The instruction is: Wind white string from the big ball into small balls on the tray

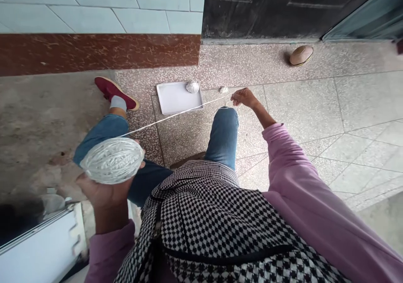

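Nearest to you, your left hand (100, 192) is clenched under a ball of white thread (111, 160), grip grasping it from below at the near left, above your left thigh. The ball is already full and egg-shaped, so most of the winding appears done.

From the ball a single strand (176, 114) runs taut, rightward and away, over your bent knee (224, 132) to your right hand (244, 97). That hand is stretched out far ahead, its grip pinched on the strand. Loose thread trails beneath it to the floor, so some length seems left to take up; how much cannot be told.

At the near left corner stands a white box (40, 249), partly out of view.

Farther off, a white tray (178, 102) lies flat on the floor, bearing a small pale ball (192, 87) at its far right corner. A smaller lump (223, 90) rests just beside the tray, right of it. Your red shoe (115, 92) lies left of the tray.

The floor (315, 106) is speckled terrazzo and pale tile, dry, worn grey at the left. Beyond it: a pale tiled wall (94, 6) over a red marbled band (94, 52), a dark door (283, 6) to the right, and a tan slipper (301, 55) at its foot.
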A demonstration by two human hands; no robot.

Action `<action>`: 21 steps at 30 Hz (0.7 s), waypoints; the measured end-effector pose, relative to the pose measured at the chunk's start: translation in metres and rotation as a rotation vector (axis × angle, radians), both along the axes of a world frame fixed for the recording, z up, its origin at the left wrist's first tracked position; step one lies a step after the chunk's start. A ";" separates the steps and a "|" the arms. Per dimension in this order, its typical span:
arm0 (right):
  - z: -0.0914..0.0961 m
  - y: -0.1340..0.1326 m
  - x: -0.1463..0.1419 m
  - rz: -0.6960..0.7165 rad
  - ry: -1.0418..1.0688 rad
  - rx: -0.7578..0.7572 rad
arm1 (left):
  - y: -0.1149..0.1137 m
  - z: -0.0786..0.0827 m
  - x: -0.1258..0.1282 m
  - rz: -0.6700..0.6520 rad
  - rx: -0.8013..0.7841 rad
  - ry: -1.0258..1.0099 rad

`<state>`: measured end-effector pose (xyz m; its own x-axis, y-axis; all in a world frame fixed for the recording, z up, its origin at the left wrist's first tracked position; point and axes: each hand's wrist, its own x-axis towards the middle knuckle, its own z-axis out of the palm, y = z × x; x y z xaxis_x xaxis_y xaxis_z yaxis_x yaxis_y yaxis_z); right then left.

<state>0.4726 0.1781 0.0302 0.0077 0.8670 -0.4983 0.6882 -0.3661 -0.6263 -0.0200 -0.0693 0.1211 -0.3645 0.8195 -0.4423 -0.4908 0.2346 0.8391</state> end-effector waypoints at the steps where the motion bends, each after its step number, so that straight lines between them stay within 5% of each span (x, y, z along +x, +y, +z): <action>1: -0.001 0.001 0.001 0.059 -0.122 0.011 | 0.004 0.001 0.008 0.021 0.004 0.038; 5: -0.008 -0.003 -0.027 0.282 -0.312 0.181 | 0.013 0.000 0.027 0.055 -0.049 0.093; 10: 0.005 -0.047 -0.142 0.617 0.401 0.421 | 0.010 -0.011 0.029 -0.097 -0.123 0.016; 15: 0.035 -0.085 -0.245 0.785 0.951 0.152 | -0.001 -0.009 0.026 -0.332 -0.107 -0.005; 21: 0.027 -0.078 -0.262 0.875 1.137 -0.108 | -0.004 -0.014 0.017 -0.571 -0.104 -0.050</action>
<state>0.2102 0.0998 0.0576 -0.9368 0.3438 0.0650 -0.1321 -0.1756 -0.9756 -0.0029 -0.0737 0.1066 0.1462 0.8313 -0.5363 -0.3006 0.5538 0.7765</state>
